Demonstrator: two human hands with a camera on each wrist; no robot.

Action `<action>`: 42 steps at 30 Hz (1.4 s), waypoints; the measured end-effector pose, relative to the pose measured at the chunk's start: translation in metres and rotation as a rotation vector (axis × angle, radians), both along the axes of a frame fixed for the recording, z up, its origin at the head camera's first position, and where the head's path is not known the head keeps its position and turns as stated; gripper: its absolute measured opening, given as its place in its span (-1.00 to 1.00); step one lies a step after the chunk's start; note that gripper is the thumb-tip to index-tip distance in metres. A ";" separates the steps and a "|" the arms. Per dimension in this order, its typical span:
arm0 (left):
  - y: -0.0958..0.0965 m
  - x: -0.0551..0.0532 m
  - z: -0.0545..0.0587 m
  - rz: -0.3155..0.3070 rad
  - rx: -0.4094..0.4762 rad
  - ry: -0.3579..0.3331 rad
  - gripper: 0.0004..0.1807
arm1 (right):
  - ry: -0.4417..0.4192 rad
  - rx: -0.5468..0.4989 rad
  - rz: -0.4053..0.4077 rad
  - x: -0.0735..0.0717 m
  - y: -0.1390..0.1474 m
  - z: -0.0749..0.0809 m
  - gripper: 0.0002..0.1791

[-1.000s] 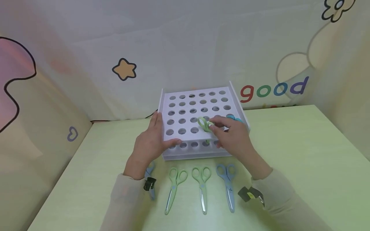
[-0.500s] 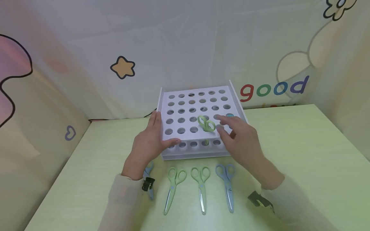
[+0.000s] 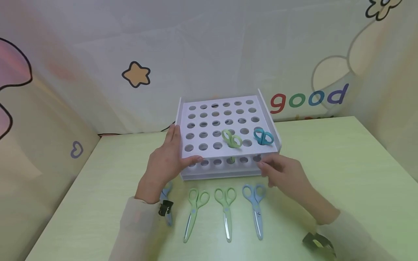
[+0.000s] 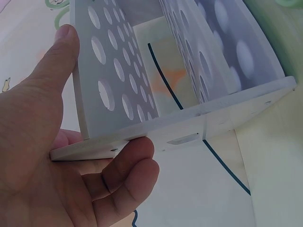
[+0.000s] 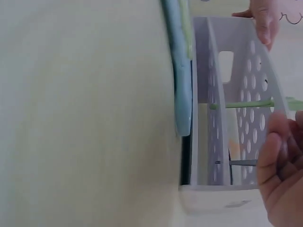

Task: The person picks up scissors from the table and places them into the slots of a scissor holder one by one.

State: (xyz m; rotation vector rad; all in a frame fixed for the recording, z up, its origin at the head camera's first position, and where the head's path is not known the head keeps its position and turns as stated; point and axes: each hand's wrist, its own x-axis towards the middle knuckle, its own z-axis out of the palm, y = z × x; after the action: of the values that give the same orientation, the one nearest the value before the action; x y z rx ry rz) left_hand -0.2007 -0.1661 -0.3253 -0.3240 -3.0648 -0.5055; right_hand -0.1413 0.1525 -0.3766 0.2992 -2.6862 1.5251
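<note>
A white two-tier rack (image 3: 210,140) with rows of round holes stands on the table. My left hand (image 3: 163,159) grips its left front corner, thumb over the top panel's edge and fingers against the outer side wall (image 4: 222,111). Green-handled scissors (image 3: 232,140) stand in a front-row hole, their green blade (image 5: 248,104) running down to the lower panel. Teal-handled scissors (image 3: 262,137) stand farther right in the same row, blades (image 5: 244,162) pointing down. My right hand (image 3: 287,174) is just off the rack's right front corner, fingers loosely curled with nothing in them.
In front of the rack lie blue scissors (image 3: 257,210), two green pairs, one in the middle (image 3: 227,210) and one farther left (image 3: 193,212), and another blue pair (image 3: 168,217) partly hidden by my left wrist. A printed cloth (image 3: 209,47) hangs behind the table.
My right hand has let go of the green scissors, leaving them in the hole, and moved right and down toward me. The teal scissors now show fully. My left hand still holds the rack.
</note>
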 end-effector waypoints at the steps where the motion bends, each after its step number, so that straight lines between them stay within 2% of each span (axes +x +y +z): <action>1: 0.000 0.000 0.001 0.000 -0.002 -0.001 0.39 | -0.019 0.002 0.002 0.000 0.002 -0.003 -0.78; 4: 0.000 -0.001 0.002 -0.002 -0.002 0.003 0.39 | -0.046 0.019 0.017 -0.001 0.008 -0.009 -0.77; 8: 0.000 -0.002 0.004 -0.003 0.000 0.013 0.38 | -0.030 0.050 0.065 -0.004 0.015 -0.015 -0.73; 15: 0.000 -0.001 0.004 -0.006 0.013 0.004 0.38 | -0.019 0.173 0.127 -0.010 0.022 -0.027 -0.68; 23: 0.003 0.000 0.001 -0.012 0.018 0.008 0.37 | -0.111 0.258 0.272 -0.013 0.029 -0.042 -0.41; 27: 0.004 0.000 0.001 -0.015 0.021 0.001 0.38 | -0.148 0.312 0.317 -0.012 0.031 -0.045 -0.39; 31: 0.004 0.000 0.001 -0.014 0.015 0.001 0.37 | -0.128 0.332 0.361 -0.011 0.031 -0.042 -0.45; 37: 0.002 0.000 0.000 -0.016 0.008 0.007 0.36 | -0.096 0.390 0.377 -0.009 0.026 -0.041 -0.48; 42: 0.000 0.000 -0.002 -0.015 0.006 0.012 0.37 | -0.017 0.417 0.399 -0.009 0.025 -0.043 -0.55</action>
State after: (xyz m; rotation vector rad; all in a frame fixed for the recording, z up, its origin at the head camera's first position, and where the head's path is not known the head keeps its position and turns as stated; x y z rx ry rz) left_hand -0.2011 -0.1663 -0.3268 -0.3485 -3.0512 -0.5108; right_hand -0.1506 0.1777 -0.4197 0.8856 -3.0742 1.0043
